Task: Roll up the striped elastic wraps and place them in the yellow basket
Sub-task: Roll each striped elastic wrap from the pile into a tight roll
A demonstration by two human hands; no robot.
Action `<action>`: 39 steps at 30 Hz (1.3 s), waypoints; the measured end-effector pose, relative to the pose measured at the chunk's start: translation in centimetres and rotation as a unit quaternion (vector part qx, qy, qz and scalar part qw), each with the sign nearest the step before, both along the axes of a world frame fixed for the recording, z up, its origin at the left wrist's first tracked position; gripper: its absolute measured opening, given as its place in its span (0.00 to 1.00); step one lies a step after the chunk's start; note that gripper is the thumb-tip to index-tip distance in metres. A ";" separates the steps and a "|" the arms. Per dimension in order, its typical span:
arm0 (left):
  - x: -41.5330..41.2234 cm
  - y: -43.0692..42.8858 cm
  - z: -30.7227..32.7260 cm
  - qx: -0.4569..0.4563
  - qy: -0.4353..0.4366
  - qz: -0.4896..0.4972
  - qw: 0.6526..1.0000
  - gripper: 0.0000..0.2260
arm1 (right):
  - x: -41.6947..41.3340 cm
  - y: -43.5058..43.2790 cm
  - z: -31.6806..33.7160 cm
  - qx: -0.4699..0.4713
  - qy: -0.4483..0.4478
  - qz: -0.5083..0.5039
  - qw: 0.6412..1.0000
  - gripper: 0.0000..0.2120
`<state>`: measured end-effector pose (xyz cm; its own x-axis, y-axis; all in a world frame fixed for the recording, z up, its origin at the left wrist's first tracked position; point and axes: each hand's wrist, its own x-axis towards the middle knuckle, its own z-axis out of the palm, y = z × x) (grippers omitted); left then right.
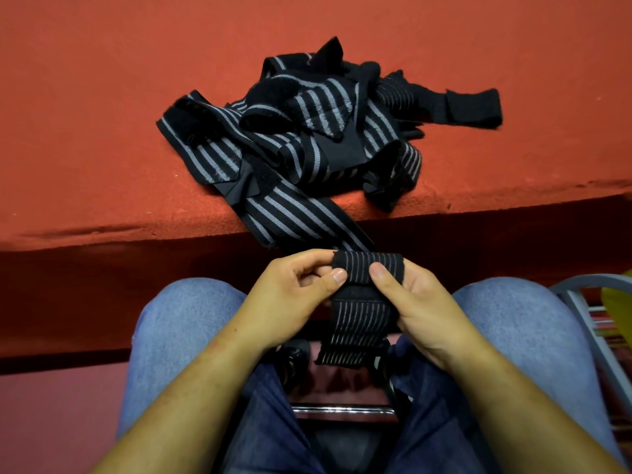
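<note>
hands meet over the lap: left hand (294, 292) and right hand (413, 299) each pinch the folded end of one striped elastic wrap (367, 266), thumbs on top and fingers curled beneath. its short tail hangs between the knees in jeans (178, 323), and its long part runs up onto the red surface (102, 131) into a tangled pile of wraps (307, 131). a yellow sliver (615, 302) at the right edge is too cropped to identify.

"Where does the lens sit?"

"On the wearer's head: one wide-angle view, tipped forward and steeply down, close above the left hand (290, 295) and right hand (420, 302)."

"And farther out?"

"The red table (102, 97) fills the upper frame; the knees (184, 319) flank the bottom."
</note>
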<state>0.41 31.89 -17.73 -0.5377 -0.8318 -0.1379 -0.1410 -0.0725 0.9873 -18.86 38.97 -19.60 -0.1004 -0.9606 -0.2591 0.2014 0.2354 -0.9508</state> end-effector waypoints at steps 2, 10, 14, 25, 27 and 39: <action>-0.1 0.1 0.1 0.016 0.010 0.003 1.000 0.12 | 0.0 0.0 0.1 -0.010 0.011 -0.003 1.000 0.12; -0.1 0.1 0.2 0.017 0.023 -0.002 1.000 0.06 | 0.1 0.1 0.2 -0.002 0.002 -0.010 1.000 0.15; 0.1 0.0 0.0 0.003 0.019 0.009 1.000 0.07 | 0.2 0.0 0.4 0.027 -0.033 0.007 0.999 0.20; 0.0 -0.1 0.4 -0.062 0.013 0.028 0.998 0.12 | 0.2 -0.1 0.6 0.078 -0.077 0.035 0.993 0.29; 0.1 -0.1 0.5 -0.060 0.013 0.031 0.998 0.13 | 0.2 -0.1 0.7 0.081 -0.090 0.042 0.992 0.31; 0.1 -0.2 0.6 -0.101 -0.001 0.028 0.995 0.15 | 0.2 -0.1 0.9 0.068 -0.098 0.035 0.992 0.29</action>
